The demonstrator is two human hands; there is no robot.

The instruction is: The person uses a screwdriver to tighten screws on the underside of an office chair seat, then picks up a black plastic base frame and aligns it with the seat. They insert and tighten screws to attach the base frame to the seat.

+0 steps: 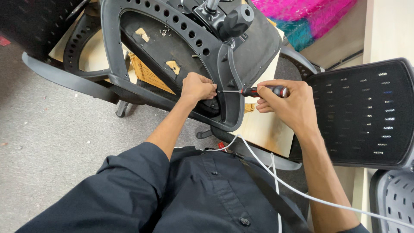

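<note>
My dark shirt (pixel 207 190), white cable (pixel 276 172) across it; my left hand (pixel 197 87) clenched on upturned chair seat (pixel 172 47); my right hand (pixel 290 103) grasping screwdriver (pixel 263 91).

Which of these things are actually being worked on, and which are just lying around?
In use:
left hand
right hand
screwdriver
upturned chair seat

Lying about:
mesh chair back
pink and teal fabric
white cable

An office or furniture-assembly workroom — grey carpet floor (pixel 51 129), an upturned office chair (pixel 172 47) in parts, a mesh chair back (pixel 366 112) beside it, flattened cardboard (pixel 263 129) underneath — chair parts everywhere.
</note>
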